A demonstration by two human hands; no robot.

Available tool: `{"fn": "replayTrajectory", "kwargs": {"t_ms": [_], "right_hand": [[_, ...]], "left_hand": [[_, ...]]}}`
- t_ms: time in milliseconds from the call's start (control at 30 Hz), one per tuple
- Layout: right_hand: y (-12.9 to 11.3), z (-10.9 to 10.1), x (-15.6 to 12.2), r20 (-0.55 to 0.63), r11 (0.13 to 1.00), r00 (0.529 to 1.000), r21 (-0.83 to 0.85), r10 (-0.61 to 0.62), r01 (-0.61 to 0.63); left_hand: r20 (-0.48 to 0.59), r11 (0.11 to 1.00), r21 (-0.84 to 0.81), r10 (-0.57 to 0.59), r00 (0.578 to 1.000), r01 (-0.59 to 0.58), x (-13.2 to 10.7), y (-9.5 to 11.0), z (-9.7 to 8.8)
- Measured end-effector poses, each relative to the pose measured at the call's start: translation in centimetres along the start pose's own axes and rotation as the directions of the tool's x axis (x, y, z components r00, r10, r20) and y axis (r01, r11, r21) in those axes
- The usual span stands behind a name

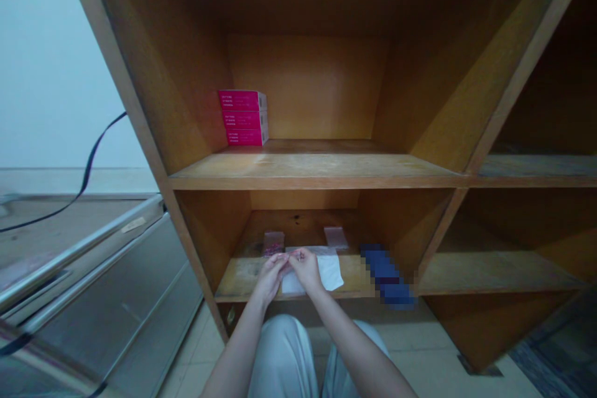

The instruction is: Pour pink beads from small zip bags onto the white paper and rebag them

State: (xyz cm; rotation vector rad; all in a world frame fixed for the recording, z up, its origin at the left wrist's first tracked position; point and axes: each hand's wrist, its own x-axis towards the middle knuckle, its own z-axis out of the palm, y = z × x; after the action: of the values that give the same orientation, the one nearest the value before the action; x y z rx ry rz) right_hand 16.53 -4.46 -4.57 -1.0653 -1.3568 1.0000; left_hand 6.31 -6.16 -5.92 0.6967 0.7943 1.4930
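Both my hands meet at the front edge of the lower wooden shelf (242, 277). My left hand (271, 273) and my right hand (305, 267) pinch a small clear plastic bag (290, 256) with something pink in it between their fingertips. Under them lies a white sheet or bag (330, 270). Behind them on the same shelf rest two more small clear bags, one with pink contents (273, 242) and one paler (336, 237). A blue object (386, 275), blurred out, lies at the shelf's right end.
A stack of three pink boxes (243, 117) stands at the back left of the upper shelf (308, 171). More wooden compartments open to the right. A metal-framed surface (84, 249) and a black cable (88, 165) lie to the left. My knees are below.
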Motion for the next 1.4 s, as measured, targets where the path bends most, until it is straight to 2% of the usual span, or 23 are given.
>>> {"fn": "replayTrajectory", "kwargs": {"t_ms": [300,533,833,1033,1267,1400], "right_hand": [[-0.1,-0.2,0.0,0.004,1.0,1.0,0.023,-0.009,0.009],[-1.1,-0.9,-0.2,0.12,0.994,0.993,0.113,-0.009,-0.005],[-1.3,-1.8,0.1,0.119,0.987,0.991,0.145,0.054,-0.071],[-1.1,-1.6,0.4,0.099,0.981,0.992,0.169,0.076,-0.092],[-1.0,-1.5,0.5,0.071,0.976,0.993,0.193,0.094,-0.106],[-1.4,-1.5,0.4,0.107,0.962,0.988,0.237,0.111,-0.133]], "left_hand": [[0.02,1.0,-0.006,-0.003,1.0,0.003,0.1,-0.1,0.0],[0.014,0.995,-0.099,-0.013,1.0,0.014,0.2,-0.1,-0.2],[0.028,0.988,-0.151,-0.022,0.999,0.026,0.2,0.0,-0.2],[0.019,0.991,-0.132,-0.01,1.0,0.012,0.2,0.0,-0.1],[0.044,0.981,-0.191,-0.006,0.999,0.014,0.3,0.0,-0.3],[0.065,0.98,-0.196,-0.034,0.997,0.046,0.4,0.0,-0.4]]}}
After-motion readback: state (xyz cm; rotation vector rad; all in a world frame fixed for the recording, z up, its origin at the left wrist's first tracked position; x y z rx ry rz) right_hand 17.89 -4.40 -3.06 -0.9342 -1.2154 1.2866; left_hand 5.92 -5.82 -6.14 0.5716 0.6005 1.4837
